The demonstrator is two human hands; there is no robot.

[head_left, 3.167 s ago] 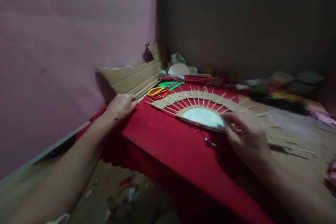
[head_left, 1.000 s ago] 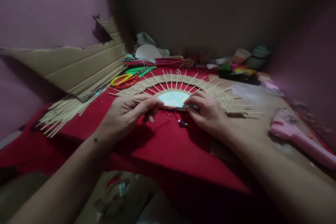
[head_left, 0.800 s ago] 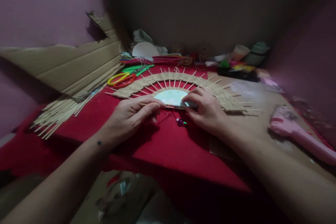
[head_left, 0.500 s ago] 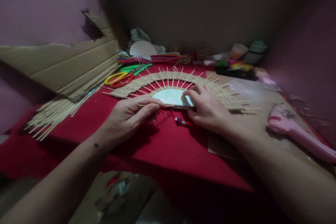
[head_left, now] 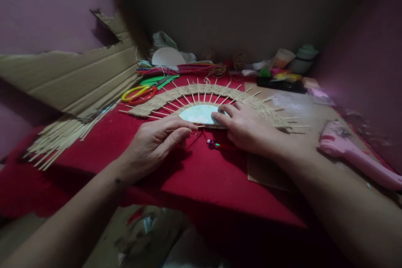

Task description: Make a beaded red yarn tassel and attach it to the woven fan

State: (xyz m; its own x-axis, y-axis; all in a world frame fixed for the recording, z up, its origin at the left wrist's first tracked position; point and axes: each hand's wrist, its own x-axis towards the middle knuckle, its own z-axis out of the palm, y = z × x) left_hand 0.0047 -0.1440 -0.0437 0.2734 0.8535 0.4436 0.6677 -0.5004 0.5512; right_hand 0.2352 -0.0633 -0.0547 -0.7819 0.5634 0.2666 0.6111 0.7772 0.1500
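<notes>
A half-round woven fan point(head_left: 197, 88) lies in front of me, a beige arched band crossed by thin sticks that fan out from a pale half-disc point(head_left: 197, 114). My right hand point(head_left: 243, 123) holds the fan by this half-disc, fingertips lying over its right part; the thumb is mostly hidden. Just below the disc's left end, my left hand point(head_left: 160, 134) pinches a short thin stick point(head_left: 201, 126) between thumb and forefinger. A dark thread hangs near its tip. Small beads point(head_left: 212, 144), white and dark purple, lie below the disc, between the hands.
Red cloth point(head_left: 201, 171) covers the table. At left are scissors point(head_left: 138, 93), a bundle of sticks point(head_left: 59, 138) and torn cardboard point(head_left: 63, 75). A pink glue gun point(head_left: 351, 150) lies at right on a brown board point(head_left: 320, 113). A white paper fan point(head_left: 168, 57) and a cup point(head_left: 283, 58) stand behind.
My right fingers have shifted left and lie flatter over the pale half-disc. My left hand still pinches the stick, almost unmoved. The whole view has shifted slightly.
</notes>
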